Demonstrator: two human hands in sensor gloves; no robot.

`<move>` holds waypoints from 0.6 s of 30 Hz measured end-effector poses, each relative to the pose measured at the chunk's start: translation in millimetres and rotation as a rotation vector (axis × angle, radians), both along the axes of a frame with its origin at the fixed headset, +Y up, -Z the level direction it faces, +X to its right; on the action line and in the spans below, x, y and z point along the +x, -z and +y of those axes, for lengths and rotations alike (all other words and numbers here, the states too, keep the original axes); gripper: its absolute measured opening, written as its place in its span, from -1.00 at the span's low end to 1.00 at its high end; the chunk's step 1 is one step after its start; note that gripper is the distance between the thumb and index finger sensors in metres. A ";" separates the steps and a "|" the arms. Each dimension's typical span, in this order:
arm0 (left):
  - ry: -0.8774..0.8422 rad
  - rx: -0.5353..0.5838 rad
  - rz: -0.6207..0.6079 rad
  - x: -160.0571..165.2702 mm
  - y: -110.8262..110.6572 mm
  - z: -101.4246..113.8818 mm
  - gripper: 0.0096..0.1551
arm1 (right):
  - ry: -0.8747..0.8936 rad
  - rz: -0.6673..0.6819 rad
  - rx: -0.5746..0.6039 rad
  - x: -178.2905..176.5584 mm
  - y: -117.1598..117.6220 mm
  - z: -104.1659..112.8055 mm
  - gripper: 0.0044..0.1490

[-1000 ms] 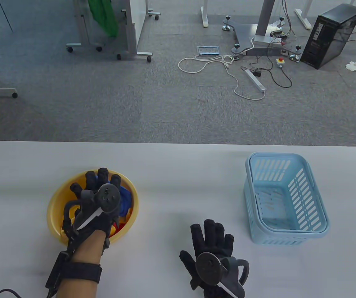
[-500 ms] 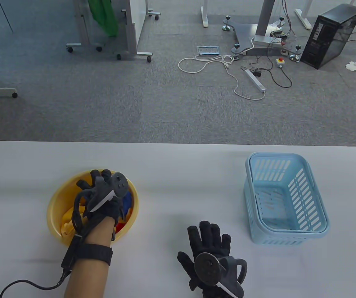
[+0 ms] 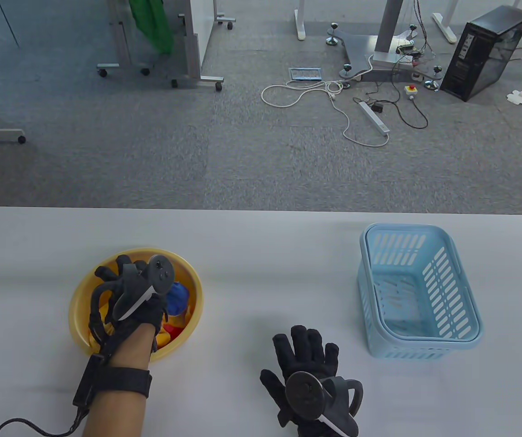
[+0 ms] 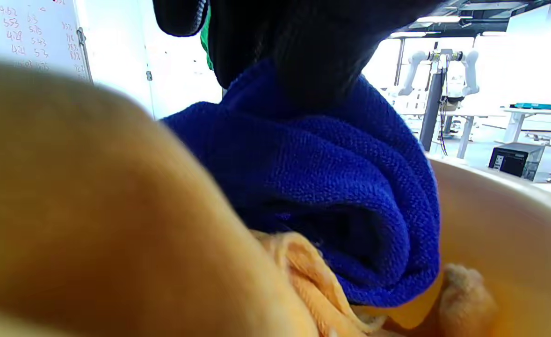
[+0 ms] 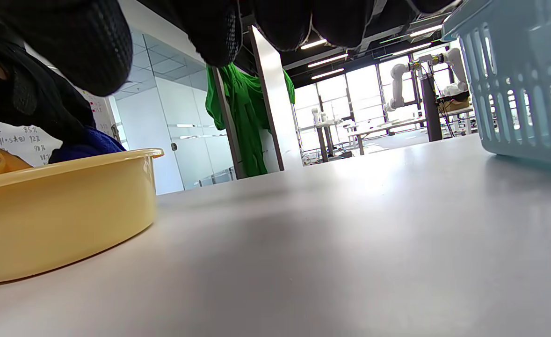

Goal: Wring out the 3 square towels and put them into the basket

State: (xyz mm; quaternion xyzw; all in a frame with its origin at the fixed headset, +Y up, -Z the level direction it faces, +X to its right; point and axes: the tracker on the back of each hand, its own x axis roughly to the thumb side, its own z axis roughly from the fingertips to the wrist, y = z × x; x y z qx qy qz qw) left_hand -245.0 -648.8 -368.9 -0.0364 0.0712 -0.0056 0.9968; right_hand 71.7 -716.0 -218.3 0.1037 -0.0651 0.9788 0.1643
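Observation:
A yellow bowl (image 3: 78, 291) at the table's left holds a blue towel (image 3: 178, 298), a red towel (image 3: 175, 333) and a yellow towel (image 3: 164, 328). My left hand (image 3: 115, 277) reaches down into the bowl with its fingers curled. In the left wrist view the gloved fingers (image 4: 303, 56) grip the bunched top of the blue towel (image 4: 322, 187), which lies over the yellow towel (image 4: 299, 267). My right hand (image 3: 306, 350) lies flat on the table with fingers spread, holding nothing. The light blue basket (image 3: 407, 225) stands empty at the right.
The bowl (image 5: 60, 210) and the basket (image 5: 514, 75) sit well apart, with bare white table (image 3: 265, 264) between them. A cable (image 3: 28, 425) trails from my left wrist at the near edge. Beyond the far edge is carpet with cords and equipment.
My left hand has sunk deeper into the bowl and shifted left, its fingers curling round the blue towel. My right hand has barely moved.

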 end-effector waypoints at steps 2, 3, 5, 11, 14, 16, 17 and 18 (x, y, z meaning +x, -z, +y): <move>-0.019 0.021 0.005 -5.0 -3.0 6.2 -0.55 | -0.001 -0.001 0.000 0.2 -0.1 0.3 0.02; -0.036 0.030 0.006 -7.9 -4.9 9.9 -0.55 | 0.001 -0.002 0.001 0.6 -0.2 0.8 0.02; -0.094 0.059 0.009 -13.1 -8.7 17.4 -0.55 | 0.005 -0.005 0.003 1.4 -0.1 1.7 0.02; -0.189 0.160 0.006 -23.2 -19.3 41.1 -0.53 | 0.005 -0.006 0.009 1.5 -0.4 2.7 -0.01; -0.229 0.194 0.001 -28.1 -25.0 54.2 -0.53 | 0.008 -0.001 0.009 0.8 -0.5 3.1 -0.01; -0.254 0.215 -0.007 -31.4 -28.3 61.5 -0.52 | 0.006 -0.001 0.011 0.7 -0.6 3.3 0.00; -0.265 0.225 -0.005 -32.6 -30.2 64.6 -0.52 | 0.006 -0.001 0.012 0.6 -0.7 3.4 0.00; -0.278 0.231 0.008 -34.4 -32.4 69.1 -0.52 | 0.007 -0.001 0.011 0.5 -0.7 3.4 0.00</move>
